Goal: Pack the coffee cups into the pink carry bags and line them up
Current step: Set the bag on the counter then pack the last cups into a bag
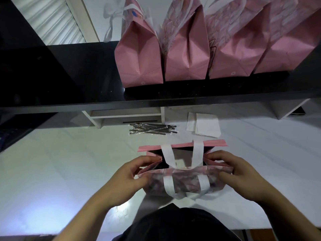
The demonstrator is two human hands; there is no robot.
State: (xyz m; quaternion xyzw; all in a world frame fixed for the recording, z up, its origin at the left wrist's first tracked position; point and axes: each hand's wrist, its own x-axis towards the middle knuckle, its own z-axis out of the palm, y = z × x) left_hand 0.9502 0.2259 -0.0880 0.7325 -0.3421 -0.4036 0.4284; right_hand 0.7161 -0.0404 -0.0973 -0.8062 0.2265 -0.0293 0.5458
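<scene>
Fingers (139, 162) of the left hand (125, 178) pinch the bag (184, 181) at its left side fold; the right hand (241, 173) pinches the right fold, mouth spread. Bag stands on the table (69, 171), below the straws (152, 129), under the shelf (69, 94) with four bags (187, 54). Thin, soft, light stuff; probably best held at folds or handles (167, 157).

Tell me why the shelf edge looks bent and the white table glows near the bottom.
Head view: the wide-angle lens bows the black shelf and splays the pink bags outward; glare brightens the white table beside the left hand, most strongly near the wrist; the dark shelf loses detail; both hands, including the right hand, and the bag they hold look slightly soft.
</scene>
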